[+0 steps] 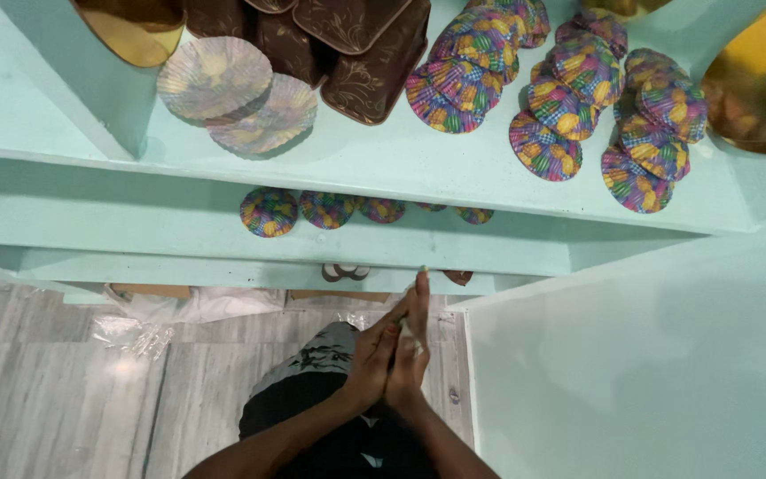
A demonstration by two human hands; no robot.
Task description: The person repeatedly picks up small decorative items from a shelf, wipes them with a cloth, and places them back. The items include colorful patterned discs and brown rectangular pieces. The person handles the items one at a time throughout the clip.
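Mint-green shelves (pixel 489 182) are seen from above. The left hand (pixel 372 362) and right hand (pixel 411 353) are pressed together palm to palm, with nothing seen between them, fingertips just below the edge of the lowest shelf (pixel 223 270). Colourful plaid paper cups (pixel 269 212) are laid in a row on the middle shelf, well apart from the hands. More are stacked above beside brown trays (pixel 374 75).
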